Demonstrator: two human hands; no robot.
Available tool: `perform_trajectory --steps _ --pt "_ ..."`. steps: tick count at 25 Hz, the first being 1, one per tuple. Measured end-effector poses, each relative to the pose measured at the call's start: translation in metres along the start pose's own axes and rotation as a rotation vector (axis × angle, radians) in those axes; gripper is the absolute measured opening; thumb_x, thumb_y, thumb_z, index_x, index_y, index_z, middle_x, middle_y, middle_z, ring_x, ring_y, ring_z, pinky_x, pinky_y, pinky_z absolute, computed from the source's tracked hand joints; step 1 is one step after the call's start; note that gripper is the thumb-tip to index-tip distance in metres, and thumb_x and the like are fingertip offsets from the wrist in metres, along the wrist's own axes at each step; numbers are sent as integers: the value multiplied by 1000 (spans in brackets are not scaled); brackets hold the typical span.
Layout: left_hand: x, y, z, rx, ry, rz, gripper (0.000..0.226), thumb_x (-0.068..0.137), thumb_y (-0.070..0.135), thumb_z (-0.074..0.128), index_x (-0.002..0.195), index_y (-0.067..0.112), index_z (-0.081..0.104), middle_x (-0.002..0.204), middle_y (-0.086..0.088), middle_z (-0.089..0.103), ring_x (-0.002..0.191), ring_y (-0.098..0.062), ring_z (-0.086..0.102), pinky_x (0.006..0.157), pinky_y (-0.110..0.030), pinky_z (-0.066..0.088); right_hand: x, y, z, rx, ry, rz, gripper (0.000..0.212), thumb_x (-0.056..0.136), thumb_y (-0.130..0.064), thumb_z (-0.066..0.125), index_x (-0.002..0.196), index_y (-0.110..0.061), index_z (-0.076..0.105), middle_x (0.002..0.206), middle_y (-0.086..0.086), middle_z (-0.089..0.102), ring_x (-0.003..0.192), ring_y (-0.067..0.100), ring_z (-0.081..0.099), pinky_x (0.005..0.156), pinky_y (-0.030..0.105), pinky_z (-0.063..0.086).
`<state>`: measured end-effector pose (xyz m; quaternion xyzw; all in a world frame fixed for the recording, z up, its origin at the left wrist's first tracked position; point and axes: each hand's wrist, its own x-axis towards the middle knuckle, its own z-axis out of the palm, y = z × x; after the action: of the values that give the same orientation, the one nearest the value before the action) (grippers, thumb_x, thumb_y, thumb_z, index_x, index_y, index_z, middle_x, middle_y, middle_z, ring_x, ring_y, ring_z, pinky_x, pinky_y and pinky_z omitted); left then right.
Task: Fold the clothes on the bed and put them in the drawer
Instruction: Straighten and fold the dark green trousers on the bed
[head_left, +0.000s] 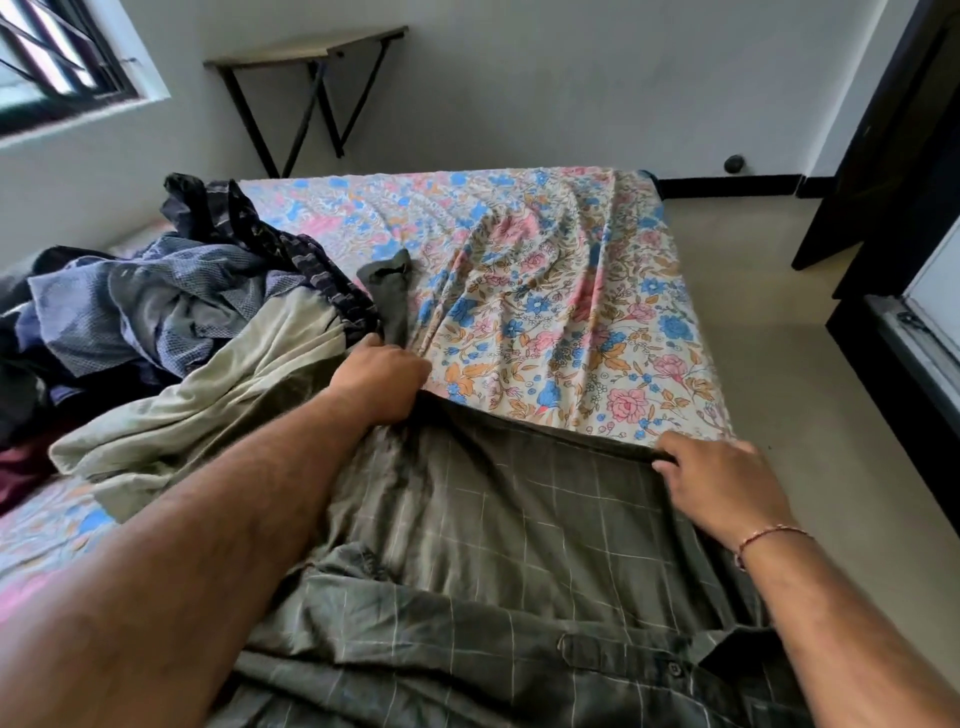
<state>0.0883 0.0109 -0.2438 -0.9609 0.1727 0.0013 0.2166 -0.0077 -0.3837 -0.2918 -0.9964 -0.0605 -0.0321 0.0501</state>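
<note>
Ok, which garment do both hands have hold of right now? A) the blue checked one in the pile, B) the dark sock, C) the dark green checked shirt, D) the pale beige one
C: the left hand and the right hand each grip the far edge of the dark green checked shirt, spread on the floral bed sheet.

Both forearms are bare to past the elbow, no sleeves showing, with dark hair along them. The right hand (727, 493) has a thin beaded thread bracelet (769, 538), reddish-pink, tied round the wrist. The left hand (382, 382) wears nothing.
</note>
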Motion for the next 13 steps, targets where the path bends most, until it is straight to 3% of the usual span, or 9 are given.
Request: perform_trajectory --steps 3,6,10,11,13 --pt "-28 -20 -34 -179 20 111 24 77 36 69 98 31 59 79 8 65 82 -27 66 71 -32 46 -9 24 -15 125 -24 -23 8 97 -35 65 105 -36 67 101 -3 75 94 26 70 86 37 50" --pt "-73 -45 -74 -251 5 171 24 73 37 70 85 38 49 65 12 51 67 -24 58 62 -32 47 -32 40 -36 204 -136 -66 33 83 -11 73 90 -40 58 96 -11 63 83 21 63 73 35 47" --pt "-151 -67 -90 -283 23 244 26 74 50 65 94 44 49 77 14 61 68 -13 58 63 -31 50 -80 41 -65 167 61 -22 44 73 4 72 100 -31 72 92 -8 56 81 26 61 65 37 47" --pt "-175 -69 -84 -354 -36 257 32 74 59 65 101 48 51 84 19 63 71 -5 59 67 -28 51 -97 37 -71 182 59 -37 47 72 6 72 99 -33 73 93 -9 57 83 24 61 65 36 46" --pt "-232 -54 -61 -514 -271 265 58 74 80 66 123 55 49 109 25 62 85 12 58 78 -16 49 -132 33 -74 166 -109 -86 55 75 2 68 95 -48 68 98 -20 54 89 13 59 72 37 48"
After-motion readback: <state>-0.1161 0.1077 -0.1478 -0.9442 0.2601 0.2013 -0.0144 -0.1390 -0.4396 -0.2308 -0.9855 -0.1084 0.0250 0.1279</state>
